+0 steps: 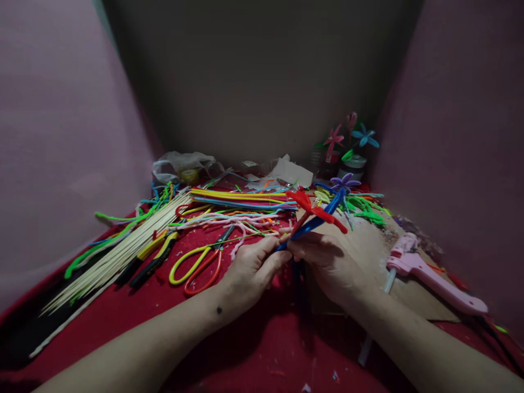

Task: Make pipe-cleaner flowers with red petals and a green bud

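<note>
Both my hands meet above the middle of the work surface. My left hand [257, 262] is closed, thumb and fingers pinching the lower end of some blue pipe cleaners [317, 219]. My right hand [325, 262] grips the same blue pipe cleaners just beside it, fingers curled. Rising from between the hands, a red pipe cleaner flower [308, 208] leans against the blue strands. At their upper end shows a purple pipe cleaner flower [344, 183]; whether it is joined to them I cannot tell. A thin green-yellow stick extends left from my fingers. My fingertips are partly hidden.
Scissors [196, 267], pliers [153, 259] and a bundle of wooden sticks [118, 251] lie left on the red cloth [245, 349]. Coloured pipe cleaners [243, 199] lie behind. At right, a pink glue gun [434, 275] rests on cardboard [370, 248]; finished flowers [365, 135] stand in jars.
</note>
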Tool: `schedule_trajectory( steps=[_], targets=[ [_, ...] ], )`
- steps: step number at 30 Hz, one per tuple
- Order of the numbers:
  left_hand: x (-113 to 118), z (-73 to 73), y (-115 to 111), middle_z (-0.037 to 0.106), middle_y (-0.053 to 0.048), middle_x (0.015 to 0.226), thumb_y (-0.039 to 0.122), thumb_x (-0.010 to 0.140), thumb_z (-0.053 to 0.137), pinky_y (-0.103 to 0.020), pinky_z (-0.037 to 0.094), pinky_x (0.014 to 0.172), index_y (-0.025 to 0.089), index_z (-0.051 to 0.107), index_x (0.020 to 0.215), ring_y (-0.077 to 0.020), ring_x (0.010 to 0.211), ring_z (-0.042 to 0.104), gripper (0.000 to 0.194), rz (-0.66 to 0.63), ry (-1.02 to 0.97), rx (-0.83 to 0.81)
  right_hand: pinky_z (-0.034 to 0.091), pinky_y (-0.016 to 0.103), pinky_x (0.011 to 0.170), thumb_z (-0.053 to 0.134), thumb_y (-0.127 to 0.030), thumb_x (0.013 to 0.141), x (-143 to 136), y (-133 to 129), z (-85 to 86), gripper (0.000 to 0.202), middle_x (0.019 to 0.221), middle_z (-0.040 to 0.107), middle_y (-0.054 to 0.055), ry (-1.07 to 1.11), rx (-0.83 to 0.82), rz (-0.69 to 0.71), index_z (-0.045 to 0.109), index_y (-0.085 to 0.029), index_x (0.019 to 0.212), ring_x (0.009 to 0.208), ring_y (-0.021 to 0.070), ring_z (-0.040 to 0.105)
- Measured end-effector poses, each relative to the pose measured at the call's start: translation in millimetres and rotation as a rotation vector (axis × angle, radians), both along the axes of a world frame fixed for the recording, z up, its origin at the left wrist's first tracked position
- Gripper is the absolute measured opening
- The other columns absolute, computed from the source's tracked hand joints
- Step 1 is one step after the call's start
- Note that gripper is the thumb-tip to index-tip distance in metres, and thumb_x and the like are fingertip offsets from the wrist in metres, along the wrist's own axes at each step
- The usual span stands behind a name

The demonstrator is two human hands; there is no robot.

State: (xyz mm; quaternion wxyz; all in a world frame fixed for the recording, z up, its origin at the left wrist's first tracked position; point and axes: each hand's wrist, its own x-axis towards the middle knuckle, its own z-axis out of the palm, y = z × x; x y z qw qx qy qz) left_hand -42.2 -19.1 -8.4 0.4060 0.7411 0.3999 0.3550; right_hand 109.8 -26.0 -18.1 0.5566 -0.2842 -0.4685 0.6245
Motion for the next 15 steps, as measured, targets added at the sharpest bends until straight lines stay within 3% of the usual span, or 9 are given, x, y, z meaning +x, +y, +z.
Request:
schedule_trajectory(
  steps=[5,12,15],
  targets=[
    [-1.7,-4.7,2.2,0.045,0.006,0.045,0.026,0.084,0.050,-0.018,0.032,0.045,0.018,0.060,0.066,-0.0061,0.040,0.039,0.022,0.040,-0.022,0.098,0.045,0.037,0.076,0.069,-0.028,0.072,-2.1,0.0,-1.8,0.019,0.075,0.070,0.002,0.006,-0.015,-0.002,0.072,-0.021,0.089,0.070,0.0184,0.061],
    [-1.8,-1.4,10.0,0.050,0.005,0.049,0.034,0.083,0.051,-0.017,0.025,0.029,0.016,0.053,0.069,-0.0041,0.027,0.036,0.023,-0.179,-0.308,-0.523,0.042,0.033,0.072,0.073,-0.031,0.067,-3.2,-1.1,0.8,0.019,0.068,0.066,0.001,-0.020,-0.098,-0.044,0.072,-0.018,0.080,0.066,0.0155,0.055],
    [-2.1,0.2,12.8,0.050,0.006,0.048,0.037,0.085,0.048,-0.018,0.028,0.031,0.016,0.053,0.073,-0.0046,0.028,0.035,0.024,-0.245,-0.318,-0.568,0.042,0.033,0.069,0.072,-0.031,0.068,-3.9,-2.2,2.6,0.017,0.065,0.064,0.000,0.004,-0.113,-0.037,0.072,-0.018,0.079,0.061,0.0141,0.052]
  ],
)
